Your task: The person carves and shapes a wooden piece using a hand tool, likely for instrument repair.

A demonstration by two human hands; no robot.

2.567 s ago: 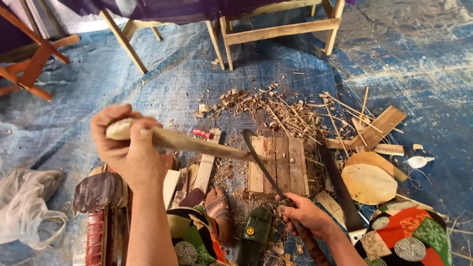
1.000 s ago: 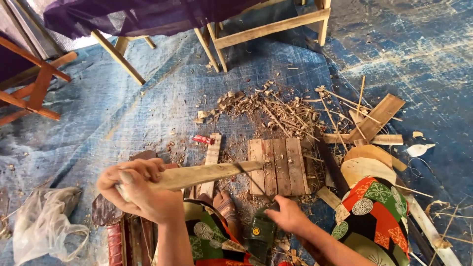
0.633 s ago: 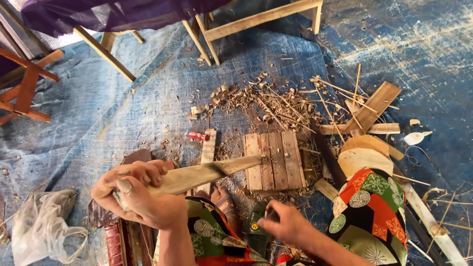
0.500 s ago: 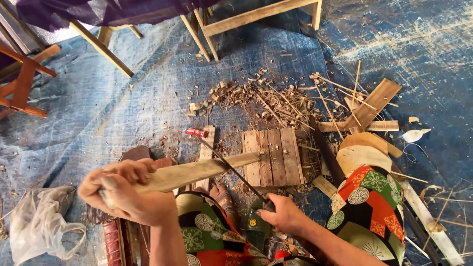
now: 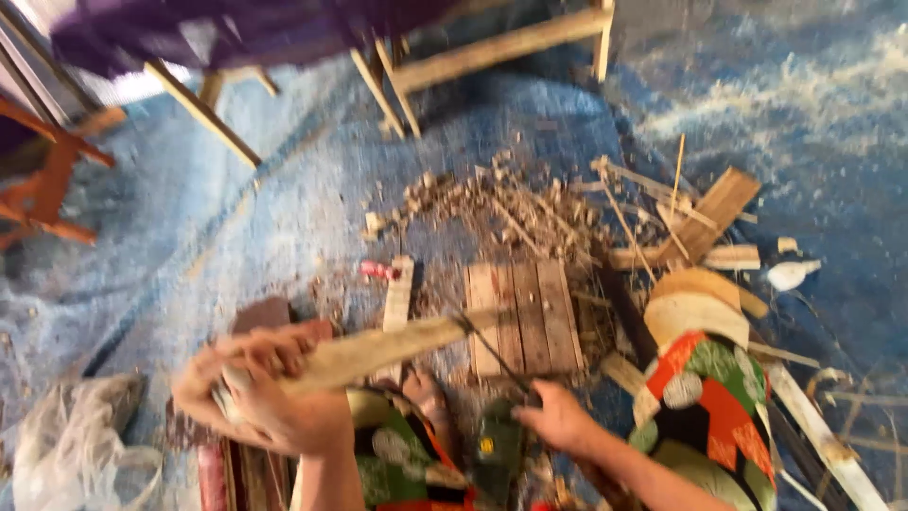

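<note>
My left hand (image 5: 270, 402) grips the near end of a pale wooden stick (image 5: 388, 345), held level above my lap and pointing right. My right hand (image 5: 558, 416) holds a long dark blade (image 5: 492, 355) whose edge rests against the stick's far end. Beneath the stick's tip lies a small slatted wooden board (image 5: 525, 317) on the blue tarp. My knees in bright patterned cloth (image 5: 705, 397) frame the hands. The picture is blurred by motion.
A heap of wood chips and splinters (image 5: 501, 203) lies beyond the board. Offcuts and planks (image 5: 705, 218) are strewn to the right, a wooden frame (image 5: 492, 52) stands at the back, a clear plastic bag (image 5: 71, 449) lies at lower left.
The stick and my left hand have come down from chest height to my lap. The blade has moved up against the stick's far end. The view has tilted and blurred.
</note>
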